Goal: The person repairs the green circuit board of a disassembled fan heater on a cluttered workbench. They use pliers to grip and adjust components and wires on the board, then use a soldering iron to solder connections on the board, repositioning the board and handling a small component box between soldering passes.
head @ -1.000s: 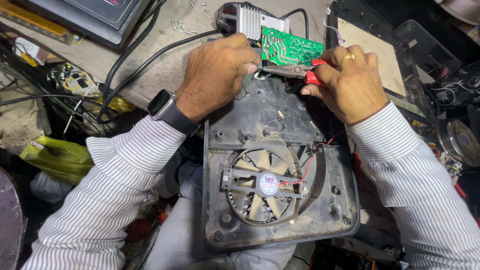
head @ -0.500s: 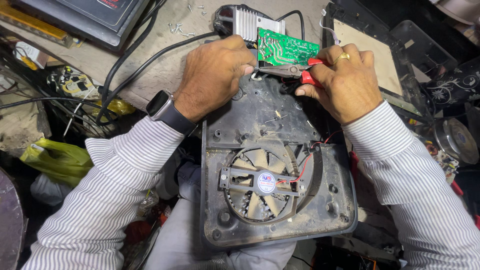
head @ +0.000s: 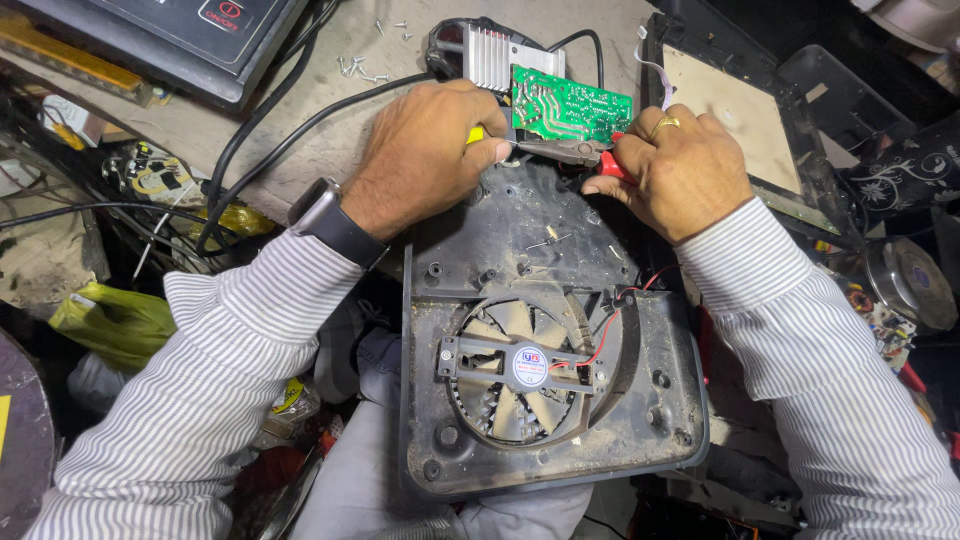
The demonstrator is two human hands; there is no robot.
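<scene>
A dusty black appliance base (head: 520,250) with a round fan (head: 525,368) rests on my lap. At its far edge stands a green circuit board (head: 572,106) with a finned metal heat sink (head: 497,57) behind it. My left hand (head: 425,155), with a watch on the wrist, holds a small yellow-handled tool (head: 476,134) at the board's lower edge. My right hand (head: 680,170), wearing a ring, grips red-handled pliers (head: 570,152) whose jaws point left, meeting the left hand's fingertips under the board.
A black cable (head: 300,130) crosses the bench to the heat sink. Loose screws (head: 358,66) lie on the bench. A black appliance (head: 190,30) sits at top left, a square panel (head: 735,115) at right, a green bag (head: 115,320) at left.
Both hands have shifted slightly at the board's lower edge; the pliers stay in the right hand. The base on my lap has hardly moved.
</scene>
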